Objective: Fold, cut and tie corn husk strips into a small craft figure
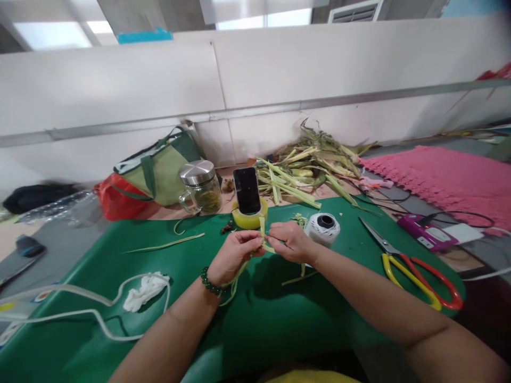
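Note:
Over the middle of the green mat point(303, 330), my left hand point(238, 252) pinches a pale green leaf strip point(262, 227) between thumb and fingers. The strip's upper end stands up above the fingertips, and thin strands point(239, 279) trail down below this wrist, which wears a dark bead bracelet. My right hand point(291, 241) is closed at the same spot, fingertips gripping the strip from the other side. Just beyond the right hand sits a spool of white string point(323, 229). A phone point(247, 190) leans upright on a roll of yellow tape point(250, 217) behind both hands.
Scissors point(399, 260) with red and yellow handles lie at right, near a purple power strip point(427, 232). A heap of leaf stalks point(315, 157), a glass mug point(202, 189) and a green bag point(159, 170) stand behind. White tissue point(146, 292) and a white looped tube point(99, 319) lie at left.

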The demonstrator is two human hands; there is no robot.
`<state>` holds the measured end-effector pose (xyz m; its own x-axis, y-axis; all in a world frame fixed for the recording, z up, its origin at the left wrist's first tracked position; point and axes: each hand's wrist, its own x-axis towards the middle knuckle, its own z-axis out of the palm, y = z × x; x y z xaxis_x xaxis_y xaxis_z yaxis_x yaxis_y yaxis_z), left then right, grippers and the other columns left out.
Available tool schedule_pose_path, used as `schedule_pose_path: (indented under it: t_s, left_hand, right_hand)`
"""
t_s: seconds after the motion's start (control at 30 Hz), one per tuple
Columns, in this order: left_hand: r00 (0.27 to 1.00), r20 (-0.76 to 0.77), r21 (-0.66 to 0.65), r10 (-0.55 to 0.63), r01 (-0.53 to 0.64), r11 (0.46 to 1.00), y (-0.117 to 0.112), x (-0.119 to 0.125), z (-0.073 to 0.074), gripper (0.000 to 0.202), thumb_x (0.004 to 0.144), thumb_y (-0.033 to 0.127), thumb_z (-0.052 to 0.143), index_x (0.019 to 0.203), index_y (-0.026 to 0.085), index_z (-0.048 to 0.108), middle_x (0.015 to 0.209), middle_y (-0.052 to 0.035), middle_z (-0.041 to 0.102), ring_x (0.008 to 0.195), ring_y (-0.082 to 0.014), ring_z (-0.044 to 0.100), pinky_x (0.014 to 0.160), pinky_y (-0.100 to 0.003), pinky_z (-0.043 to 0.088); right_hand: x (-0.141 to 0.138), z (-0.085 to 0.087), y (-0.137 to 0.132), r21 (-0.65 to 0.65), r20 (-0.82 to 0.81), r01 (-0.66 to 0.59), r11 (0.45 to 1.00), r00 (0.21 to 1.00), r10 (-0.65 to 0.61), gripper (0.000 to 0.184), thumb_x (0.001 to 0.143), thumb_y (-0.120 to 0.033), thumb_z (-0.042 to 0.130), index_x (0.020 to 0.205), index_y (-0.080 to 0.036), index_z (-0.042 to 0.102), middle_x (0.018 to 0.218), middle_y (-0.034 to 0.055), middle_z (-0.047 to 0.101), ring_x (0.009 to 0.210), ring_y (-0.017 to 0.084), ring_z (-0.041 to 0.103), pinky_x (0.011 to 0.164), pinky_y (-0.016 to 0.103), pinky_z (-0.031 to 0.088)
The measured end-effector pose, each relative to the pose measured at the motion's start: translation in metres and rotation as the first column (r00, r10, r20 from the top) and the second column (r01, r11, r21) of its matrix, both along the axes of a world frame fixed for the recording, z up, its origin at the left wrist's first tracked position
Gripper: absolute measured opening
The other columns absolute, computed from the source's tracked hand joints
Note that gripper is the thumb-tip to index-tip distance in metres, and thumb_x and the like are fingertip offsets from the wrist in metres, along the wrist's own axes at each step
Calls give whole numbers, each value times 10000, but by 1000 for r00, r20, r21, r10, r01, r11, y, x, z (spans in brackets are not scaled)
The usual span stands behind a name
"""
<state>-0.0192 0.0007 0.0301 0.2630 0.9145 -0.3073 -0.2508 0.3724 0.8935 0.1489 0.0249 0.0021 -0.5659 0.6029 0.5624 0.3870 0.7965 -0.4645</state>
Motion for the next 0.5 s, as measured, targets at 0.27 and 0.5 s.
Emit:
schedule_pose_path:
  t_s: [0.27, 0.5]
  left_hand:
    - [1000, -31, 35, -7, 8, 999, 0, -2, 2, 368, 403, 327, 871, 650, 109, 707, 616, -13, 647, 540, -81, 562, 585, -210, 465]
    - [994, -105, 124, 28, -15, 992, 10, -9, -6, 310, 467, 306, 843, 675, 123, 704, 605, -19, 660, 546, -103, 575, 578, -232, 450]
  right_hand:
    - [-2, -5, 2, -170, -116, -63, 983, 992, 44, 368, 859, -244, 381, 497, -181, 365, 501, -27, 383, 499, 88, 369, 514, 233, 282]
    - [-5, -6, 6, -565, -276, -103, 819, 959, -69, 234, 770, -353, 546, 677, -142, 586, 567, -22, 486, 517, 83, 396, 492, 216, 302]
